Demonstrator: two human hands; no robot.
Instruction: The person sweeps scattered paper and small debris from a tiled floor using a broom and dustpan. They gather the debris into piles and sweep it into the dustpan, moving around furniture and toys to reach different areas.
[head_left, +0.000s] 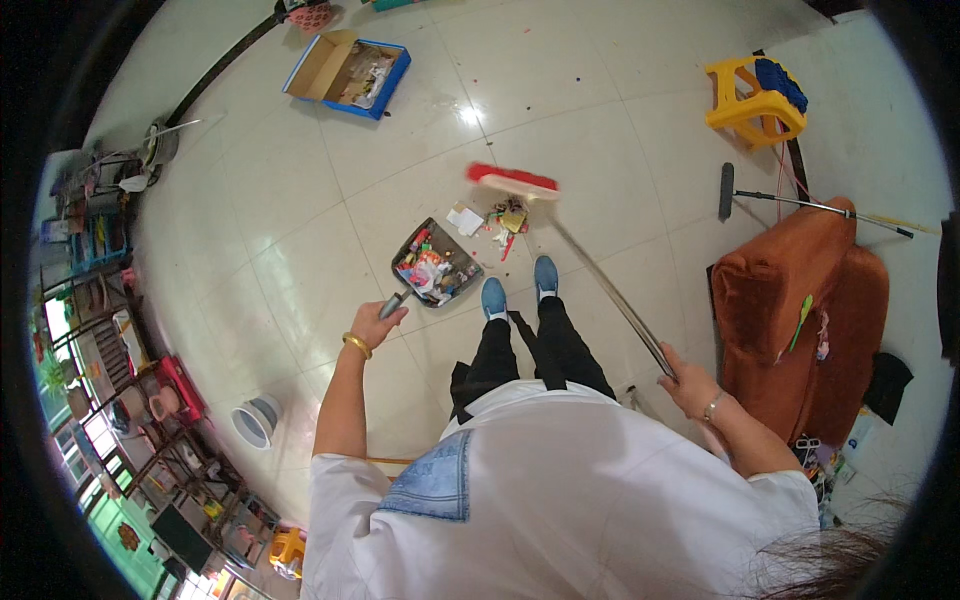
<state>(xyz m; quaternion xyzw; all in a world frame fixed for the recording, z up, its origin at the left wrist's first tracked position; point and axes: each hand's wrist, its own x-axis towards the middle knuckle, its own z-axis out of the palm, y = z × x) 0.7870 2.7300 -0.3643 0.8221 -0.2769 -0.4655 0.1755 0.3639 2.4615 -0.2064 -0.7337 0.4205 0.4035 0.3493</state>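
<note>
My left hand (379, 324) grips the grey handle of a dustpan (463, 289), which is heaped with mixed litter, wrappers and crumpled plastic (429, 271). In my right hand (690, 381) is the metal pole of a broom (611, 289). The broom's head (514, 182), with red bristles and a pale base, is slightly blurred above the tiles. Just below the head lies a small pile of debris (510, 219) with dark fluff and yellowish scraps. White paper pieces (466, 220) rest between this pile and the dustpan, on the floor.
An open blue cardboard box (386, 94) holding scraps stands farther off. On the right are a yellow plastic stool (750, 112), a long-handled grey-headed tool (795, 199) and a brown sofa (757, 307). A pale bucket (255, 421) and cluttered shelves (150, 442) line the left.
</note>
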